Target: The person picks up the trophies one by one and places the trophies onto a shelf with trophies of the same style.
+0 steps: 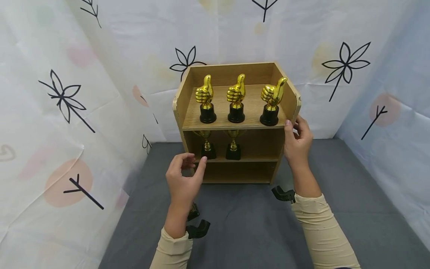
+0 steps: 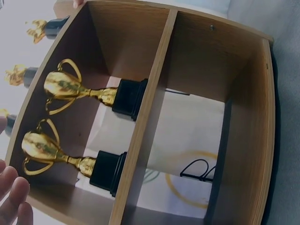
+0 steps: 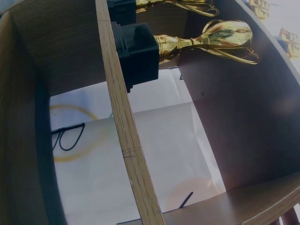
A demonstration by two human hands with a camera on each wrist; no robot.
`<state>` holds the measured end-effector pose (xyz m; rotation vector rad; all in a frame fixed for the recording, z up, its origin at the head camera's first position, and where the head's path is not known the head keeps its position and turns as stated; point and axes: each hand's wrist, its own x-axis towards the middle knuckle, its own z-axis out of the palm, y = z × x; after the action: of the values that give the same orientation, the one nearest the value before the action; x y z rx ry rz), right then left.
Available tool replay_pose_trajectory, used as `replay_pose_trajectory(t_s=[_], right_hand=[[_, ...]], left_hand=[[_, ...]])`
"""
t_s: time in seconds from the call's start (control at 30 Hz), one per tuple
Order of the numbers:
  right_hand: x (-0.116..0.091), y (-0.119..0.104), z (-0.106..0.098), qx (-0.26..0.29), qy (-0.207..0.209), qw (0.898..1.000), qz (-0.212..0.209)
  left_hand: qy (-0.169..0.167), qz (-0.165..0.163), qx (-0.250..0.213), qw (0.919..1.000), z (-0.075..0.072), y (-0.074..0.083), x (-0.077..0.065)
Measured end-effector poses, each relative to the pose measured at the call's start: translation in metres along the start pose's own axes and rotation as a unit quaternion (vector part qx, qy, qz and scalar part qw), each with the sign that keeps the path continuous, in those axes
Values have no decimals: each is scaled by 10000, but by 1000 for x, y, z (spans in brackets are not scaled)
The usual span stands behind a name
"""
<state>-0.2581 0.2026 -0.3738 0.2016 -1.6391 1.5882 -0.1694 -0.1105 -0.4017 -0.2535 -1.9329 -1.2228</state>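
A wooden shelf [image 1: 235,126] stands upright on the grey table. Three gold thumbs-up trophies [image 1: 236,93] on black bases stand in a row on its top board, the right one turned at a different angle. Two gold cup trophies [image 2: 61,86] with black bases stand in the compartment below, towards its left. My right hand [image 1: 298,144] holds the shelf's right side, thumb at the front edge and fingers round the outside. My left hand [image 1: 184,181] is by the shelf's lower left front, thumb and bent fingers spread apart with nothing between them.
A small dark object [image 1: 193,212] lies on the grey tabletop [image 1: 242,228], partly hidden behind my left wrist. Black curved brackets [image 1: 199,229] stick out at both wrists. Patterned white cloth [image 1: 111,74] hangs behind and at both sides.
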Motion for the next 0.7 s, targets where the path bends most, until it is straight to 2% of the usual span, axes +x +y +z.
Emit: replay_pose_trajectory(t_s=[0.17,0.3,0.5,0.7], right_hand=[[1,-1,0,99,4,10000,-14],[-2,-1,-1,76,-23,10000,36],[-2,-1,0,69,-70,9999,-47],[0,0,1,147,-19,9998,-94]], left_hand=[[-202,-60,112,9997,-10,-2,-1],[-605,-97,349,9975,-19,-3,-3],[-1224,-174,769,9893,-29,-4,-8],[-1757,-276,899,9799,-36,-5,-10]])
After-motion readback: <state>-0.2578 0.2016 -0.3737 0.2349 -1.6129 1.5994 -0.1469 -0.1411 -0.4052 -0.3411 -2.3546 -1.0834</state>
